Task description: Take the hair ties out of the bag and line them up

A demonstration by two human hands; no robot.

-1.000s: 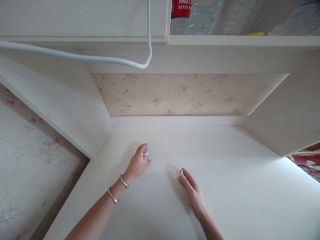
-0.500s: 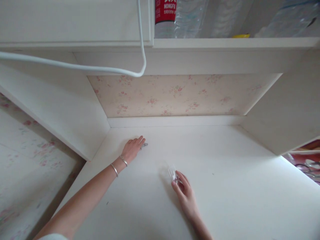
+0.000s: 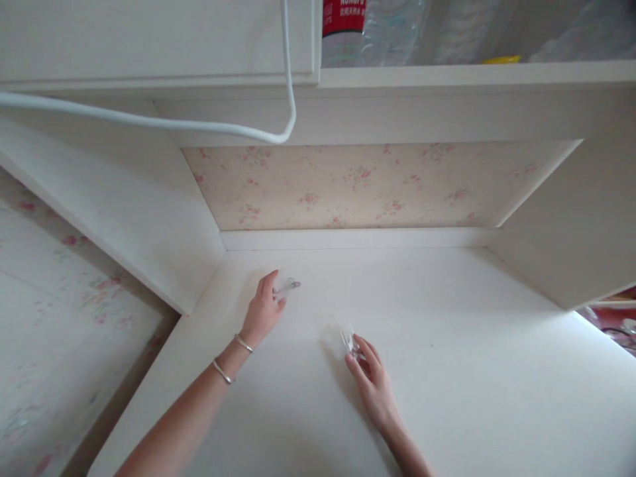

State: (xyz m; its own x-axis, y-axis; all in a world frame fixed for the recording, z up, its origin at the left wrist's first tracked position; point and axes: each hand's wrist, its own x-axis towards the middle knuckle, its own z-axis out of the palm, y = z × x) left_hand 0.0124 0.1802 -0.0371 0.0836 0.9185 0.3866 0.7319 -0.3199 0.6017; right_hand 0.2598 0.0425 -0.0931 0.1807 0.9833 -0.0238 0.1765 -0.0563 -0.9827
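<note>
My left hand is at the back left of the white tabletop, with two silver bangles on the wrist. Its thumb and fingers are apart, beside a small clear item with a grey, metal-looking end; whether they touch it I cannot make out. Nearer the front, my right hand holds a small transparent plastic piece between thumb and fingers. Some darker bits show in or behind that plastic, too small to name.
A white cable hangs across the upper left, in front of the cupboard. Plastic bottles stand on the shelf above. White side panels flank the tabletop. Small items lie at the far right edge.
My left hand has drawn back and turned, its fingers spreading, so more of the clear item shows. My right hand keeps its hold. The view has shifted slightly.
</note>
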